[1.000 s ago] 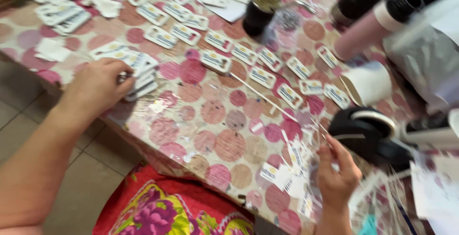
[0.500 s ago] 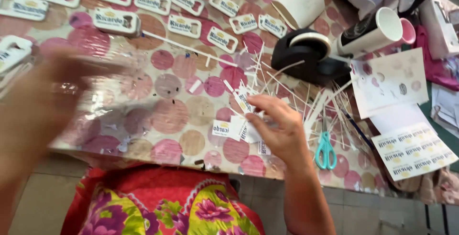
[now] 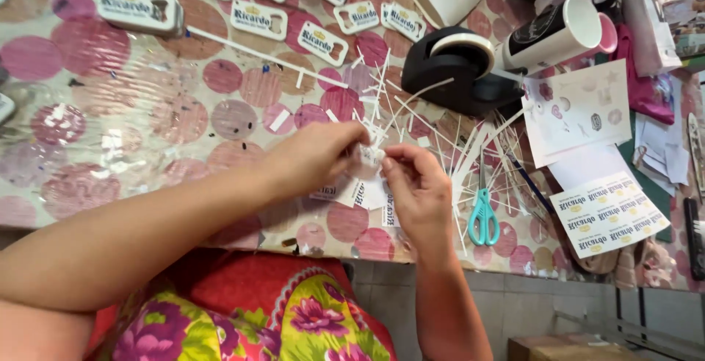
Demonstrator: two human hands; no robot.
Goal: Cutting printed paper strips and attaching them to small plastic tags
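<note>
My left hand (image 3: 312, 157) and my right hand (image 3: 417, 188) meet near the table's front edge. Between their fingertips they pinch a small pale label piece (image 3: 365, 161). A few loose cut labels (image 3: 365, 195) lie on the table right under my hands. A heap of thin white paper strips (image 3: 440, 137) spreads out just beyond and to the right of my right hand. The table wears a cloth with pink circles (image 3: 147, 111) under clear plastic.
Rows of small printed labels (image 3: 258, 19) lie along the far side. A black tape dispenser (image 3: 455, 67), a tipped cup (image 3: 551, 34), teal-handled scissors (image 3: 483, 214) and a printed label sheet (image 3: 606, 214) sit to the right. The table's front edge runs above my flowered lap.
My left hand has swung from the far left over to my right hand. Both hands now pinch one small piece together. The view has shifted right and closer.
</note>
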